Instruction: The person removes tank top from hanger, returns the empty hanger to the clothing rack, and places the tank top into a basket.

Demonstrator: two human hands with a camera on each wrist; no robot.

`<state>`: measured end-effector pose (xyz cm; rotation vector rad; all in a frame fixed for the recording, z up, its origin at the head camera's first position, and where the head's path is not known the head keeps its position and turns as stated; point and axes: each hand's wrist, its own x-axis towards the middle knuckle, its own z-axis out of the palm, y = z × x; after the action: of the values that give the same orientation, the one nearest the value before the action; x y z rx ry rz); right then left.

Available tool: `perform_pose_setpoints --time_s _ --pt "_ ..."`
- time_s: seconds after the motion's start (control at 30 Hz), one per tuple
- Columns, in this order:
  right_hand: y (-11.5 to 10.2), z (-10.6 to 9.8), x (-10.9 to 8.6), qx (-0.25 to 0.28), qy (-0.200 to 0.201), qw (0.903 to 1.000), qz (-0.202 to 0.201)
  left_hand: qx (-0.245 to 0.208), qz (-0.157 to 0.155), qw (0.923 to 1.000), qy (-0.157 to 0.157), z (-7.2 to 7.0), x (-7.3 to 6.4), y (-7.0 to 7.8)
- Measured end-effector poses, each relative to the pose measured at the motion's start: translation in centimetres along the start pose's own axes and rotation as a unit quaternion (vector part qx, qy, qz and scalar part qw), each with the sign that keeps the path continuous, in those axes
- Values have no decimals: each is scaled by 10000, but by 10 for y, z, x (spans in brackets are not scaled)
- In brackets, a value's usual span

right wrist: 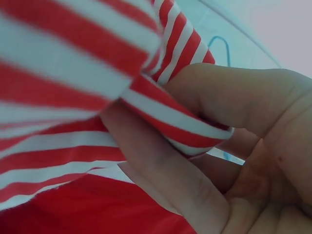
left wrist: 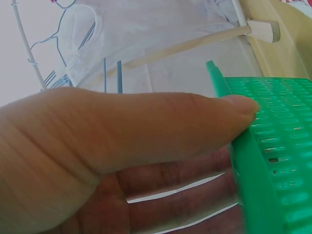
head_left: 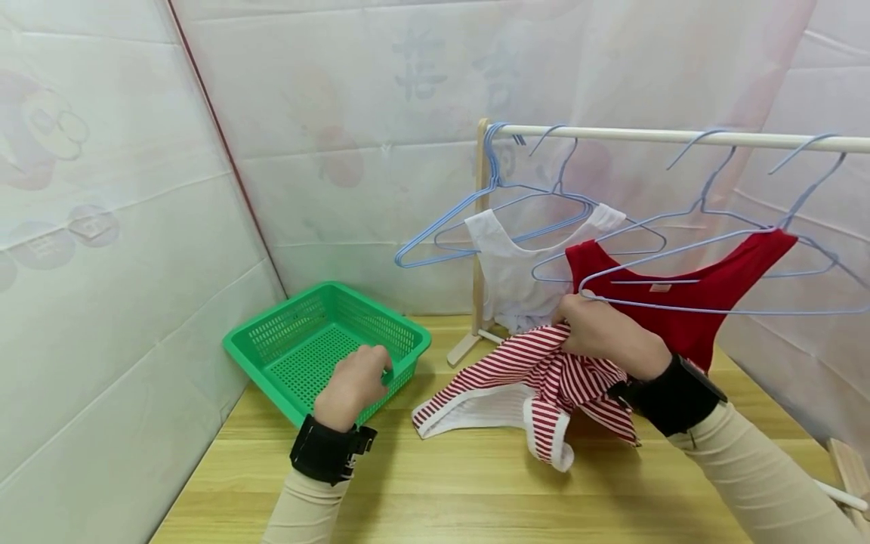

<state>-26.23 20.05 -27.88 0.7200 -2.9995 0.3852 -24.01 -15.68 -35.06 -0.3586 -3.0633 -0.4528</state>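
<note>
With thumb on one side and fingers on the other, my left hand (head_left: pixel 354 385) grips the near right rim of a green plastic basket (head_left: pixel 319 283). That rim crosses between thumb and fingers in the left wrist view, where the basket wall (left wrist: pixel 287 131) shows its slots. My right hand (head_left: pixel 608 332) pinches a red-and-white striped garment (head_left: pixel 506 366) by a bunched fold. The rest of the garment hangs crumpled onto the table, its white edging turned outward. In the right wrist view the striped fabric (right wrist: pixel 53 58) passes between thumb and fingers.
A rack with a pale rail (head_left: pixel 632 136) stands at the right. From it hang a white sleeveless top (head_left: pixel 519 268), a red sleeveless top (head_left: pixel 686 302) close behind my right hand, and several blue hangers (head_left: pixel 435 238). Sheeting covers the walls around the wooden table (head_left: pixel 435 491).
</note>
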Motion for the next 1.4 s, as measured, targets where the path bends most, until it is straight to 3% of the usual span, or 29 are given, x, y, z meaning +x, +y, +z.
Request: perform_pose_setpoints --time_s 0.5,0.77,1.4 --pt "-28 -23 27 223 411 9988 -159 41 10 10000 39 0 1 0" --pt "-42 -27 39 364 646 9972 -49 4 43 10000 72 -1 -1 0" --pt "-80 -46 68 221 1278 9915 -143 8 111 9999 66 -1 -1 -2"
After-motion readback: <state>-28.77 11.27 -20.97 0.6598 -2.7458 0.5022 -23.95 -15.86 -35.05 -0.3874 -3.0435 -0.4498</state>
